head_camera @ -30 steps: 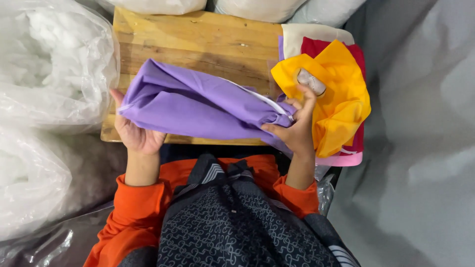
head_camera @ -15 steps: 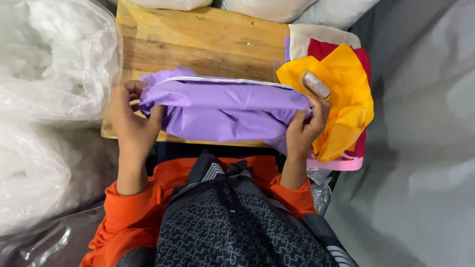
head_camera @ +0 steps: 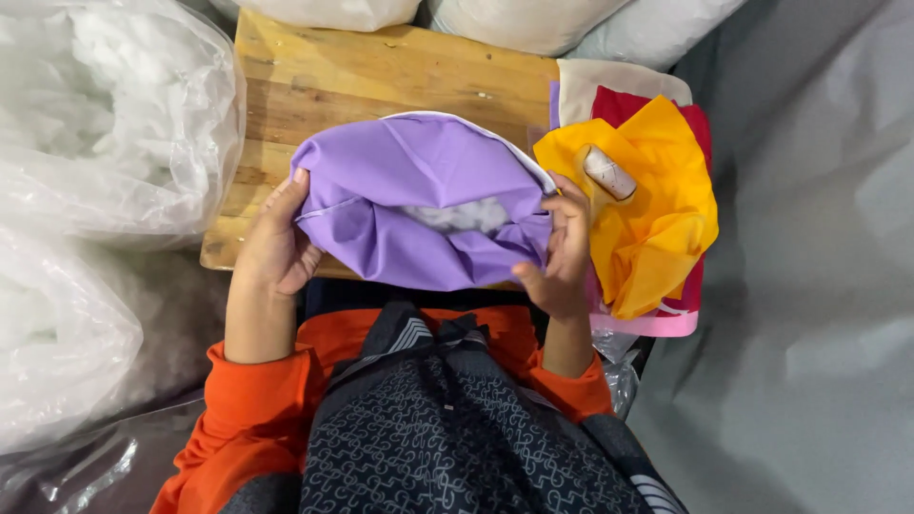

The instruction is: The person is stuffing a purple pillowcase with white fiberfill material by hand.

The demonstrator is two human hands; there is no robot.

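Sat over a wooden table (head_camera: 381, 76), flanked on the left by big clear plastic bags of white stuffing (head_camera: 95, 124) and backed by pale cushions (head_camera: 533, 19) along the far edge. Held a purple fabric cover (head_camera: 419, 181) stretched between both hands above the table's near edge, its mouth pulled wide, likely to keep the opening accessible; a patch of white filling (head_camera: 457, 217) showed inside. Gripped the cover's left hem with the left hand (head_camera: 276, 249), fingers curled closed on the cloth. Pinched the right hem with the right hand (head_camera: 562, 252), fingers closed round the edge. Lay just right of that hand: a stack of folded covers, yellow (head_camera: 657, 219) on red (head_camera: 700, 124) and pink (head_camera: 647, 324), with a small pale roll (head_camera: 609, 173) on top.
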